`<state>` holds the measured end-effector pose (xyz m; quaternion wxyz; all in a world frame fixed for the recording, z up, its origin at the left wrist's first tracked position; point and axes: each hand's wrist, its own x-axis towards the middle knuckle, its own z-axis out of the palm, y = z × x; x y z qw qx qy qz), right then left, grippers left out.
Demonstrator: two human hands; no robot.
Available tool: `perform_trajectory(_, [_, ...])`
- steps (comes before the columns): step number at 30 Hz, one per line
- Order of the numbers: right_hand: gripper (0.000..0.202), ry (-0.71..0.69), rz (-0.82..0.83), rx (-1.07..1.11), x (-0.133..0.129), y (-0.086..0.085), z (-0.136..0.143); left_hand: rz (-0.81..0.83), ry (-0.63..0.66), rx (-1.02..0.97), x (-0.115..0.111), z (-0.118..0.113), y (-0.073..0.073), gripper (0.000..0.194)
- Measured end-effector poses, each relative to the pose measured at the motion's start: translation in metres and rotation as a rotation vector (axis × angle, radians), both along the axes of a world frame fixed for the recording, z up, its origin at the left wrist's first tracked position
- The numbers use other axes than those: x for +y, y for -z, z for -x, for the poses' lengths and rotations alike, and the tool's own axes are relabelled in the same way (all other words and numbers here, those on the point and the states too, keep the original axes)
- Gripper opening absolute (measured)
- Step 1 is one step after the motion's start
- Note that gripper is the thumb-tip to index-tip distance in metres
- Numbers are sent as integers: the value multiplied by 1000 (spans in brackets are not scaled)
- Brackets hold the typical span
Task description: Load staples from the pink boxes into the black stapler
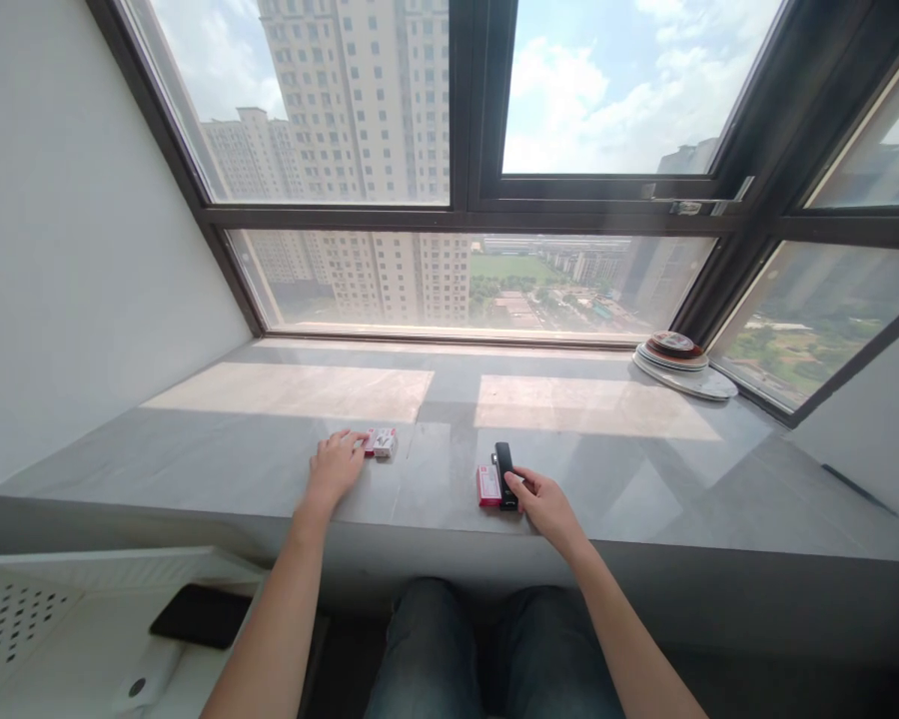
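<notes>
A black stapler [505, 476] is held by the right hand [545, 506] right next to a red-and-white box [488, 485], and a pair of little boxes [381, 442] is touched by the left hand [337, 463]. Some plates [681, 367] are just kinda stacked by the window [470, 190].

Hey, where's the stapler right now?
The stapler is on the windowsill, right of centre in the head view, between the red and white box and the right hand.

White wall [82, 230], dark-framed windows [337, 110], sunlit marble sill [554, 399], seemingly 1 hazy green field [513, 267]
</notes>
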<state>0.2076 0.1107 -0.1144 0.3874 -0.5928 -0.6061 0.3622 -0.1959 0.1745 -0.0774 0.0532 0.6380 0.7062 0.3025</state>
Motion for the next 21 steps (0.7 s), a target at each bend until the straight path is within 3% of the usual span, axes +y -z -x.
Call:
perform_trajectory(5, [70, 1, 61, 32, -2, -1, 2, 49, 129, 98, -34, 17, 20, 39])
perform_trajectory(8, [71, -4, 74, 48, -2, -1, 3, 69, 264, 26, -51, 15, 17, 35])
perform_trajectory(11, [69, -13, 61, 56, -1, 0, 3, 86, 329, -25, -63, 4, 12, 48])
perform_trajectory(13, [68, -21, 57, 63, -1, 1, 3, 76, 358, -21, -69, -15, 10, 57])
perform_trajectory(16, [69, -14, 69, 69, -2, 1, 3, 50, 453, -42, -74, -59, 7, 55])
perform_trajectory(21, [68, -28, 60, 64, -3, -2, 3, -25, 622, -254, -60, -140, -7, 57])
